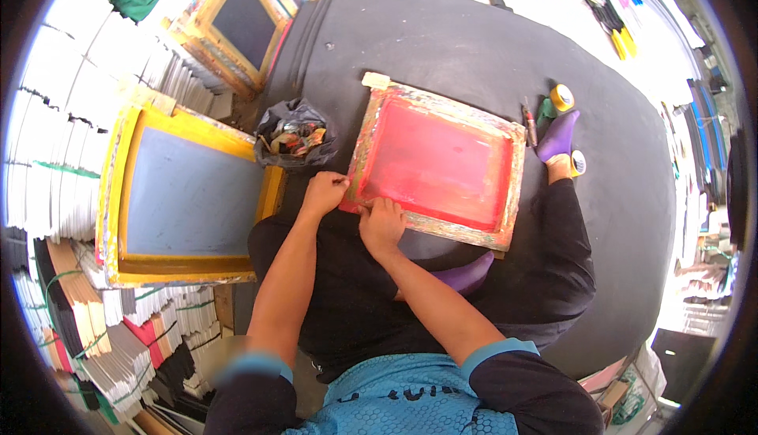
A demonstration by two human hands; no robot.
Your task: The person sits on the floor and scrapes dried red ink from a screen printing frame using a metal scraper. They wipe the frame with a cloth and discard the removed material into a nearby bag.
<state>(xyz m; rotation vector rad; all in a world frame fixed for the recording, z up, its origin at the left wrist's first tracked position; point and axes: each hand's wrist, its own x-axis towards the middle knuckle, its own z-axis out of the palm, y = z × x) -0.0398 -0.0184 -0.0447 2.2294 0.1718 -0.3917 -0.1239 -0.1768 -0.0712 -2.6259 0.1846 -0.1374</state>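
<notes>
Left grip [325, 192] meets the left edge of the red-meshed frame [438, 163], fingertips drawn together; I cannot tell whether anything is pinched between them. Just to its right and nearer me, my right grip [384, 226] curls at the near edge, clasping or merely resting, I cannot tell. From both, the frame's long axis runs rightward, slanting toward me; my right grip is nearer its middle.

Paint-crusted framed red screen [434, 163]; askew on black surface [442, 40]
</notes>
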